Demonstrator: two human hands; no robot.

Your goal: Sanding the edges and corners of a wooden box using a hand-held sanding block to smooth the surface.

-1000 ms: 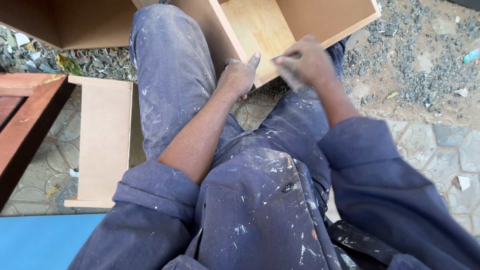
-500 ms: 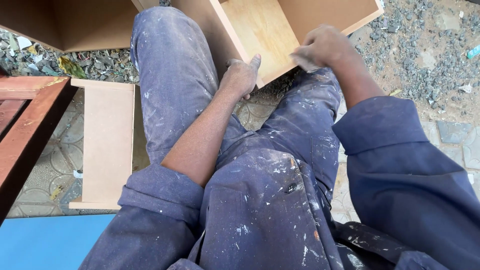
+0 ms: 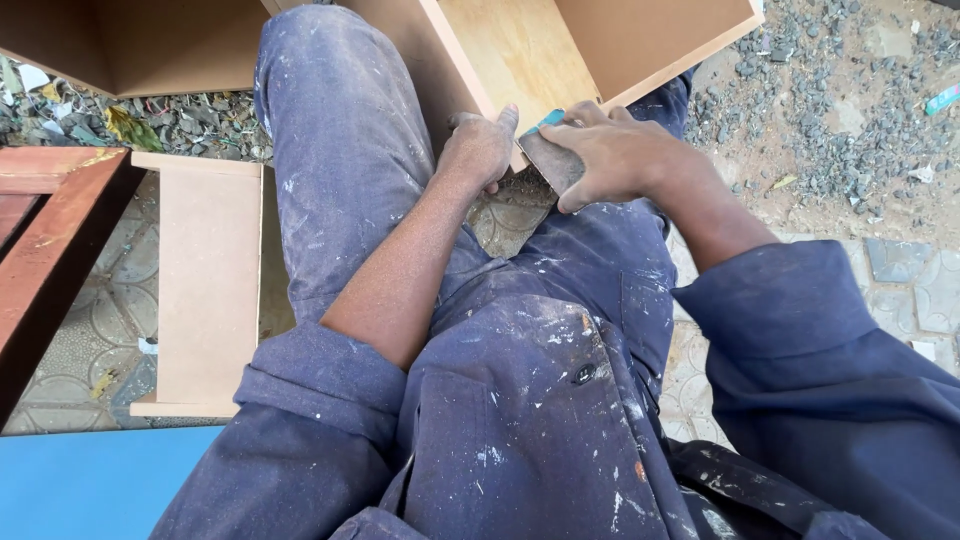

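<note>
I sit in paint-spattered blue overalls with a light wooden drawer box (image 3: 655, 40) between my knees. My left hand (image 3: 480, 148) grips the near left corner of the box, thumb up along its edge. My right hand (image 3: 610, 155) presses a folded piece of sandpaper (image 3: 548, 158), brown with a teal backing, against the box's front edge close to the left hand. The underside of the paper is hidden by my fingers.
A second pale wooden panel frame (image 3: 205, 280) lies on the patterned paving at my left. A dark red wooden piece (image 3: 50, 250) stands further left, a blue surface (image 3: 90, 480) at the bottom left. Another box (image 3: 150, 45) sits top left. Gravel (image 3: 850, 100) spreads to the right.
My right hand slid along the box's front edge, out to the right and then back left to the corner beside my left hand. The left hand stayed put.
</note>
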